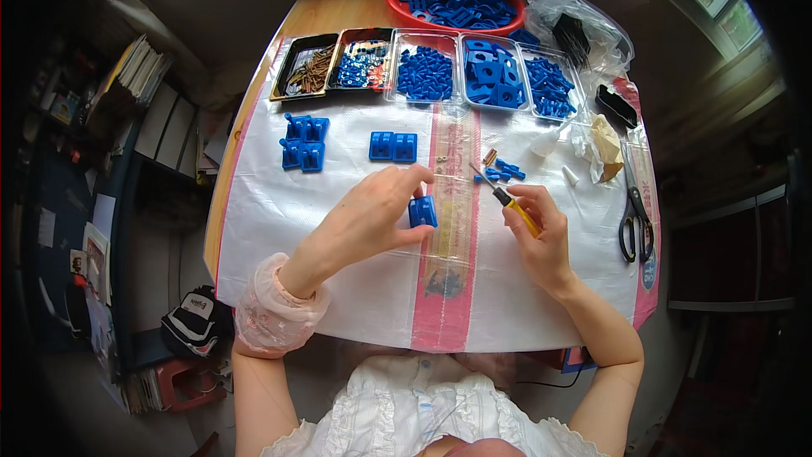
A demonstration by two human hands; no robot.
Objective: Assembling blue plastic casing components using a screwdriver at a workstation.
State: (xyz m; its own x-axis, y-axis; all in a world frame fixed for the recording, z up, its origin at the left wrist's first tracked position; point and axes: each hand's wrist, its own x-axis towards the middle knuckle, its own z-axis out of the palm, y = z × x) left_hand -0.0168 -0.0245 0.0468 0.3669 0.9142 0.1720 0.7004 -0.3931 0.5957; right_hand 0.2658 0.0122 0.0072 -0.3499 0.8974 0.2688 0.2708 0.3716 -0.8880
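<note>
My left hand (370, 213) has its thumb and fingers curled round a small blue plastic block (423, 211) at the middle of the sheet. In my right hand (544, 233) is a screwdriver (518, 211) with a yellow and black handle, its shaft slanting up and left. Just beyond its tip lie a few brass-coloured screws (490, 157) and several small blue plastic pieces (505, 171). Two blue blocks (393, 146) stand side by side beyond my left hand. Farther left is a cluster of blue assembled parts (305, 144) with levers.
Along the far side runs a row of trays: screws (311, 68), small metal parts (365, 63), blue pegs (425, 72), blue plates (495, 72) and blue pieces (550, 85). Behind sits a red basin (394, 2) of blue parts. Black scissors (634, 220) lie at the right edge.
</note>
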